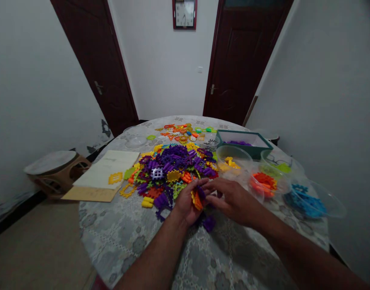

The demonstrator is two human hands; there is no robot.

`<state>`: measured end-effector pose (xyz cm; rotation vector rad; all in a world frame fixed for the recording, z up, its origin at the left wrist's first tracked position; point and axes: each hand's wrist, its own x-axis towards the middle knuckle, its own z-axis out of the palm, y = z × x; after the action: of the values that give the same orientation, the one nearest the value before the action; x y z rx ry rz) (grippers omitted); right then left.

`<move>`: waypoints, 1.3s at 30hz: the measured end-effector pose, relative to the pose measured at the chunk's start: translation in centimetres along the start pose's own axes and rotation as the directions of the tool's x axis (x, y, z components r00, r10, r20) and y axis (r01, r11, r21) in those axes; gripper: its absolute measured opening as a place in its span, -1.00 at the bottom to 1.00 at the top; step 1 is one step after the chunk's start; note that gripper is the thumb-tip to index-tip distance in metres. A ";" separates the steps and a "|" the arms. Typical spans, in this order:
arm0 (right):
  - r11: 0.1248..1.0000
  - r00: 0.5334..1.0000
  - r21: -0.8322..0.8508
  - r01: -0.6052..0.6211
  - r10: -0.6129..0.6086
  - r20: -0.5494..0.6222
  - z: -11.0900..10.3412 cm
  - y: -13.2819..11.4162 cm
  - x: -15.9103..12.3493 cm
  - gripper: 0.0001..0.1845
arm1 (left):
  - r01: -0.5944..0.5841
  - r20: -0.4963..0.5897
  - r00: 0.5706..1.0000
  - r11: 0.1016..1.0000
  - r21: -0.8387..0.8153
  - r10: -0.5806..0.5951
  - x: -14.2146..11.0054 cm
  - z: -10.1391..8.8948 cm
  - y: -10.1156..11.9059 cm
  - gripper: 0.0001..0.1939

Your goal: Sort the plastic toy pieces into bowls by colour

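Note:
My left hand [186, 203] is turned palm up with its fingers curled around orange plastic building pieces [197, 200]. A purple building piece [201, 192] sits with them at the fingers. From the right, my right hand [230, 197] reaches to the purple piece with thumb and forefinger; its exact contact is partly hidden. Just beyond both hands lies a large heap of mixed interlocking pieces [174, 159], mostly purple, with yellow, green, red and orange ones. A loose purple piece [209, 222] rests on the tablecloth below my hands.
Clear bowls hold yellow pieces [230, 163], orange-red pieces [263, 183] and blue pieces [307, 201] at right. Behind them stands a green-edged box [257, 149] with purple pieces inside. Paper sheets [104, 167] lie at left. Smaller scattered pieces [181, 131] cover the table's far side.

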<state>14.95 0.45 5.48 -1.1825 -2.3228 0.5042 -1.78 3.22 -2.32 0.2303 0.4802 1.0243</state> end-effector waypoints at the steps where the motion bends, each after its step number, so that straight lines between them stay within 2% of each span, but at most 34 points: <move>1: 1.000 1.000 -0.021 -0.016 0.016 0.001 0.9 -0.5 -0.2 -0.75 | -0.005 -0.009 1.000 1.000 0.007 0.006 0.1 -0.1 0.0 -0.70; 4: 0.991 0.995 -0.100 -0.092 0.088 -0.043 2.5 -0.7 -0.3 -0.74 | -0.003 -0.053 0.999 1.000 0.026 0.004 0.0 0.0 -0.1 -0.70; 7: 0.991 0.990 -0.051 -0.125 0.122 -0.068 2.1 -0.3 -0.1 -0.68 | 0.000 -0.066 0.998 1.000 0.006 0.000 -0.3 0.3 0.0 -0.72; 12: 0.970 0.957 0.004 -0.243 0.240 -0.160 -1.8 1.1 0.0 -0.58 | 0.067 -0.089 0.994 0.998 -0.017 -0.069 -0.6 0.6 0.4 -0.63; 16: 0.954 0.953 0.047 -0.296 0.298 -0.048 -5.8 5.2 1.8 -0.58 | 0.073 -0.131 0.989 0.997 -0.010 -0.074 -0.5 0.6 0.8 -0.59; 18: 0.919 0.915 0.060 -0.389 0.393 -0.088 -7.6 8.1 3.3 -0.57 | 0.059 -0.155 0.986 0.998 -0.011 -0.060 -0.4 0.6 0.9 -0.61; 20: 0.873 0.832 0.062 -0.483 0.480 -0.276 -9.3 10.8 5.0 -0.51 | 0.052 -0.161 0.986 0.999 -0.005 -0.052 -0.3 0.5 0.9 -0.63; 22: 0.844 0.726 0.083 -0.530 0.502 -0.471 -10.6 13.0 6.4 -0.42 | 0.048 -0.159 0.986 0.999 0.001 -0.047 -0.3 0.4 0.9 -0.63; 23: 0.839 0.684 0.097 -0.535 0.498 -0.533 -11.1 13.8 6.9 -0.38 | 0.045 -0.158 0.986 0.999 0.001 -0.045 -0.3 0.4 0.8 -0.64; 25: 0.841 0.651 0.104 -0.531 0.483 -0.586 -11.5 14.7 7.3 -0.33 | 0.040 -0.162 0.986 0.999 0.003 -0.038 -0.2 0.4 0.8 -0.64; 27: 0.850 0.654 0.091 -0.519 0.463 -0.598 -11.1 14.4 6.9 -0.37 | 0.035 -0.173 0.984 0.999 0.006 -0.033 -0.2 0.5 0.8 -0.65; 29: 0.874 0.694 0.058 -0.482 0.422 -0.583 -9.8 12.5 5.8 -0.50 | 0.028 -0.182 0.983 1.000 0.012 -0.025 -0.2 0.5 0.8 -0.65; 31: 0.921 0.796 0.000 -0.389 0.336 -0.504 -7.6 9.3 4.1 -0.64 | 0.020 -0.183 0.983 1.000 0.016 -0.017 -0.2 0.5 0.7 -0.66; 32: 0.952 0.868 -0.027 -0.306 0.267 -0.419 -6.2 7.4 3.1 -0.68 | 0.014 -0.180 0.984 1.000 0.016 -0.011 -0.1 0.5 0.7 -0.67; 34: 0.987 0.953 -0.016 -0.161 0.151 -0.263 -2.9 3.5 1.1 -0.74 | 0.001 -0.158 0.987 1.000 0.015 0.002 -0.1 0.5 0.6 -0.67; 36: 0.998 0.990 0.042 -0.041 0.047 -0.133 0.4 0.5 -0.6 -0.76 | -0.014 -0.131 0.991 1.000 0.015 0.016 -0.1 0.5 0.6 -0.68; 39: 0.999 0.997 0.014 -0.030 0.031 -0.075 4.3 -1.7 -1.9 -0.73 | -0.027 -0.130 0.991 0.999 0.035 0.032 -0.1 0.6 0.6 -0.68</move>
<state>12.36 -2.50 2.32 -1.2116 -2.2386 0.4763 -1.97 3.41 -1.50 0.2009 0.6141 1.0651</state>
